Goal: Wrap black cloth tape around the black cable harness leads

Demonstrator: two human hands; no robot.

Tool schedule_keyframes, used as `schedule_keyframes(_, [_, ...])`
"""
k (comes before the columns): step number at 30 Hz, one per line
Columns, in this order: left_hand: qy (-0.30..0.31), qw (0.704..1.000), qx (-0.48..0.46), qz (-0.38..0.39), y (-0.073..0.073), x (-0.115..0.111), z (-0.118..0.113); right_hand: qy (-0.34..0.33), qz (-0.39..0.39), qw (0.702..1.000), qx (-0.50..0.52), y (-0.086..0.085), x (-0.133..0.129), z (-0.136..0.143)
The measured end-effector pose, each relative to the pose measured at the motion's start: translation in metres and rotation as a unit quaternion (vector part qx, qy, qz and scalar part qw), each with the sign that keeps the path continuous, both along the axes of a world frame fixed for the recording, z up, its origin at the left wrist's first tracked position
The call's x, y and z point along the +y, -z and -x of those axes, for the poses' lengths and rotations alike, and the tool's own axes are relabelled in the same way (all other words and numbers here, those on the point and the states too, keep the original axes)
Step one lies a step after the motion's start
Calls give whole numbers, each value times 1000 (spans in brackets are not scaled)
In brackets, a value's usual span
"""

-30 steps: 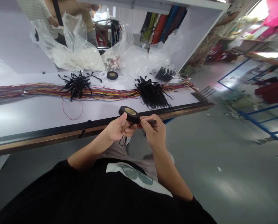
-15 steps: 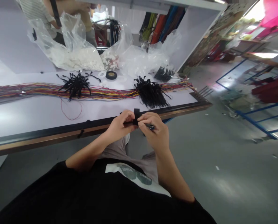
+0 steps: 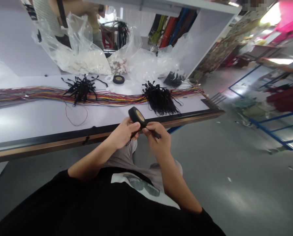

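Note:
A roll of black tape (image 3: 137, 117) is tilted up in front of the table edge, its tan core showing. My left hand (image 3: 125, 132) is closed on it, thumb against its lower side. Just right of the roll, my right hand (image 3: 158, 137) pinches a thin black piece (image 3: 156, 133) whose end sticks out past the fingers. A dark strand hangs below my left fingers. Behind the hands, a bundle of black connectors (image 3: 159, 98) lies over long coloured wires (image 3: 116, 98).
Another black connector bundle (image 3: 81, 90) lies to the left. A second tape roll (image 3: 118, 79) rests near clear plastic bags (image 3: 82, 60) of small white parts. The metal table edge (image 3: 99, 133) runs below the wires. A blue frame (image 3: 271, 132) stands right.
The tape roll has turned from edge-on to face-on and risen slightly. My right hand has moved a little left and lower, and its fingers have closed more.

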State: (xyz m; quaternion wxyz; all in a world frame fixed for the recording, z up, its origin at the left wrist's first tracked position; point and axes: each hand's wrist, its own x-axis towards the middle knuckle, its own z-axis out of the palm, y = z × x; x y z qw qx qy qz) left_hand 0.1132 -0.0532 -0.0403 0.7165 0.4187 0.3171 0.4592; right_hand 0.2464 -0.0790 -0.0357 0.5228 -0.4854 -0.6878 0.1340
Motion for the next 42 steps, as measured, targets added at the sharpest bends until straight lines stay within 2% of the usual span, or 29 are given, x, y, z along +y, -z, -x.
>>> schedule_keyframes(2, [58,997,-40,26,2,3,3,-29,13,999,7,0,-1,1])
schedule_keyframes(3, [62,997,-45,21,4,3,3,-28,30,999,25,1,-1,1])
schedule_keyframes(5, [39,999,-35,-14,7,1,5,-8,86,992,93,4,0,1])
schedule_keyframes(7, [16,998,-23,-56,5,-2,9,11,150,971,184,6,2,-1])
schedule_keyframes(10, [61,980,34,-186,-2,-4,20,9,207,952,223,4,5,-7])
schedule_keyframes(12, [124,940,96,-302,-5,-2,24,7,213,961,175,-1,4,-11])
schedule_keyframes(13, [130,924,125,-339,-5,0,25,8,208,966,151,-3,3,-12])
schedule_keyframes(15, [63,914,174,-362,1,3,21,12,191,972,135,-4,0,-12])
schedule_keyframes(18, [-111,883,221,-399,14,7,8,5,181,970,160,-1,-2,-7])
schedule_keyframes(20, [-175,854,220,-437,21,8,0,-27,201,963,176,2,-1,-3])
schedule_keyframes(22, [-215,841,205,-452,25,7,-6,-50,216,961,166,4,0,0])
schedule_keyframes(25, [-229,858,183,-423,23,3,-8,5,159,981,108,2,3,-1])
schedule_keyframes(27, [-229,899,150,-341,18,0,-6,51,105,990,77,0,3,-3])
schedule_keyframes(29, [-176,953,104,-225,11,0,-2,44,87,992,78,-1,1,-4])
schedule_keyframes(31, [-47,989,56,-128,6,2,3,-2,96,990,102,0,-1,-4])
schedule_keyframes(33, [61,995,17,-79,7,4,6,-37,113,984,136,4,-1,-1])
schedule_keyframes(34, [80,994,3,-72,8,5,8,-44,120,979,161,5,-1,0])
schedule_keyframes(36, [69,993,-8,-100,12,5,12,-46,137,962,231,8,1,2])
schedule_keyframes(38, [64,981,21,-180,11,4,18,-43,163,942,291,8,4,2])
schedule_keyframes(40, [98,948,83,-292,7,3,26,-35,186,942,277,4,5,-2])
schedule_keyframes(42, [155,899,152,-380,1,4,31,-23,185,961,202,-1,5,-7])
